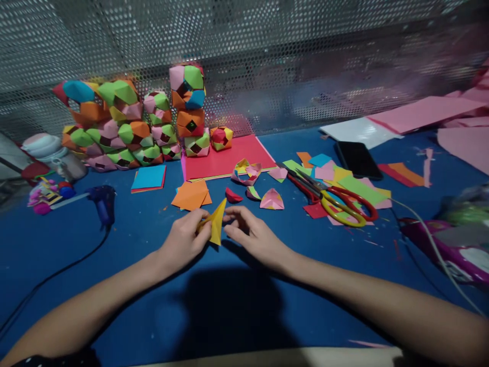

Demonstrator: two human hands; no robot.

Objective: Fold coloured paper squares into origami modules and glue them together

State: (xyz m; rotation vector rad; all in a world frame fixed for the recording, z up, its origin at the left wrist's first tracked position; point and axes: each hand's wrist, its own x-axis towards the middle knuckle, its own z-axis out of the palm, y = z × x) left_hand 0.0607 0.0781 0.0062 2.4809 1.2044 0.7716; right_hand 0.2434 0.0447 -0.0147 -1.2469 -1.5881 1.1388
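A yellow folded paper piece (217,224) stands between my hands over the blue table. My left hand (186,233) pinches its left side between thumb and fingers. Just right of the paper, my right hand (252,232) has its fingers curled and apart, close to the edge with nothing visible in them. Beyond my hands lie orange paper squares (191,195), a small red folded piece (233,195) and a pink folded piece (272,199). A partly joined paper ring (246,172) of pink and yellow sits a little farther back.
Stacked colourful paper balls (126,132) line the back left. A blue glue gun (102,203) lies at left, its cord trailing forward. Red and yellow scissors (336,204) rest on paper scraps at right, near a black phone (358,159). A purple packet (443,247) lies far right.
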